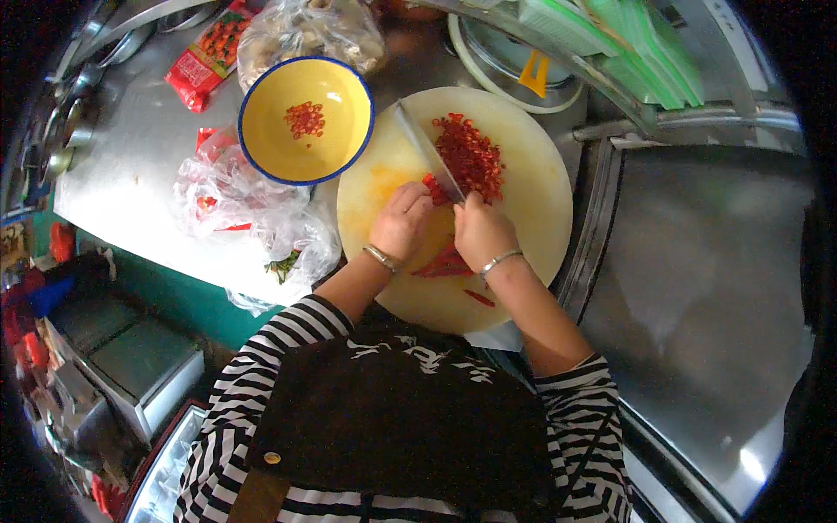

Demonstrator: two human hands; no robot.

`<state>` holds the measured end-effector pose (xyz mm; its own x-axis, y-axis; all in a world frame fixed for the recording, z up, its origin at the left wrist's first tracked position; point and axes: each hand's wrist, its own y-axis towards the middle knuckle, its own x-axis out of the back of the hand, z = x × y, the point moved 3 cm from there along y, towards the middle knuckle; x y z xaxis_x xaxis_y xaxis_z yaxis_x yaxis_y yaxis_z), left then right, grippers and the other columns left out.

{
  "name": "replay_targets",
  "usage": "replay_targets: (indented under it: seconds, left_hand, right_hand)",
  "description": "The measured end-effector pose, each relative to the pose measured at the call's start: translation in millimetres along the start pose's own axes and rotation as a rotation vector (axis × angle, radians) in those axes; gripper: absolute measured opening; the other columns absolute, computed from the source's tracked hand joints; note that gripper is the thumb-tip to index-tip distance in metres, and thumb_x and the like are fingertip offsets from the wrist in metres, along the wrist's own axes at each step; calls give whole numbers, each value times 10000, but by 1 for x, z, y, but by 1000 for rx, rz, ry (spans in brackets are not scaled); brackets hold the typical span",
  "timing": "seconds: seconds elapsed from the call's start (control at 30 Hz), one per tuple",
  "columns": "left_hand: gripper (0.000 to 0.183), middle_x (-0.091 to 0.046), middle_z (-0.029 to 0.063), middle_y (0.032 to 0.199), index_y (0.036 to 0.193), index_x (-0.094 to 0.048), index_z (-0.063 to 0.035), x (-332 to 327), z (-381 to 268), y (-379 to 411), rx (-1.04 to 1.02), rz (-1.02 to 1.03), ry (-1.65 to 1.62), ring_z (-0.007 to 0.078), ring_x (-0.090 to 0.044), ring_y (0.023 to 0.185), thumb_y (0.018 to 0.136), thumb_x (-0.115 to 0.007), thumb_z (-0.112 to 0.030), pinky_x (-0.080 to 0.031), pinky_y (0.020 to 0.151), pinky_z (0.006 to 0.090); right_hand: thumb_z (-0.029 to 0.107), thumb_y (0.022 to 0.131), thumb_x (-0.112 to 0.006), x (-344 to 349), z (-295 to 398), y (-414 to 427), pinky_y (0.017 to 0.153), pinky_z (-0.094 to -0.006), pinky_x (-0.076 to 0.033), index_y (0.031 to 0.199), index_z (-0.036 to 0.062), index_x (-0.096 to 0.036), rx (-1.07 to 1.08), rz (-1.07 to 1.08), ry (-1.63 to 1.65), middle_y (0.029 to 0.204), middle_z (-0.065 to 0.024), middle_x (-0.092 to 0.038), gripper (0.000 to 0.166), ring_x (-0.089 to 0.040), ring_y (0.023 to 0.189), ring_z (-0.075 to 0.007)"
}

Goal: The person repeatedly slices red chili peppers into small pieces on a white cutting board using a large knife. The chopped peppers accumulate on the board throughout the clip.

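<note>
A round whitish cutting board (536, 196) lies in front of me. My right hand (484, 229) grips a kitchen knife (425, 147), its blade pointing away and to the left. Beside the blade, my left hand (402, 219) holds a bunch of red chilies (433, 188) down on the board. Chopped red chili (467, 153) is heaped to the right of the knife. Whole red chilies (446, 263) lie between my forearms, and a single one (479, 298) is nearer to me. A yellow bowl with a blue rim (340, 144) stands at the board's upper left, with some chopped chili (305, 120) inside.
Crumpled clear plastic bags (248, 196) lie left of the board. Behind the bowl are a filled plastic bag (314, 33) and a red packet (208, 55). A round lidded vessel (516, 59) and green-edged plastic trays (628, 52) are at the back right. A metal surface (693, 281) extends on the right.
</note>
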<state>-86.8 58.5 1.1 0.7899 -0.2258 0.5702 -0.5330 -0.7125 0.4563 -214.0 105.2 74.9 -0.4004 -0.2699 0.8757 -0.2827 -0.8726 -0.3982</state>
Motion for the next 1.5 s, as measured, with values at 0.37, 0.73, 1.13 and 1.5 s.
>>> replay_targets:
  seconds: [0.37, 0.73, 1.13, 1.5]
  left_hand:
    - [103, -588, 113, 952, 834, -583, -29, 4, -5, 1, -5, 18, 23, 303, -574, 929, 740, -623, -14, -487, 791, 369]
    - [93, -580, 115, 977, 830, -576, -35, 2, -4, 1, 4, 26, 24, 294, -560, 968, 738, -589, -38, -475, 840, 359]
    - [100, -583, 107, 981, 850, -589, -37, 3, -2, 1, 2, 32, 28, 293, -560, 978, 751, -600, -34, -481, 830, 353]
    - [100, -581, 102, 959, 814, -576, -34, 4, -4, 4, -12, 28, 62, 283, -565, 963, 717, -599, -35, -487, 813, 355]
  right_hand:
    - [187, 895, -463, -3, 2, -10, 696, -487, -490, 927, -21, -507, -34, 25, 2, 797, -231, -635, 215, -626, 763, -398]
    - [159, 892, -449, 1, 8, -15, 683, -489, -491, 928, -33, -506, -14, 25, -14, 784, -238, -630, 204, -623, 739, -402]
    - [177, 886, -463, -5, 7, -11, 691, -477, -498, 934, -20, -500, -25, -12, -5, 801, -235, -630, 206, -625, 779, -393]
    - [134, 859, -481, -2, 9, -12, 701, -475, -496, 891, -11, -530, -6, -15, 26, 820, -232, -632, 157, -627, 790, -385]
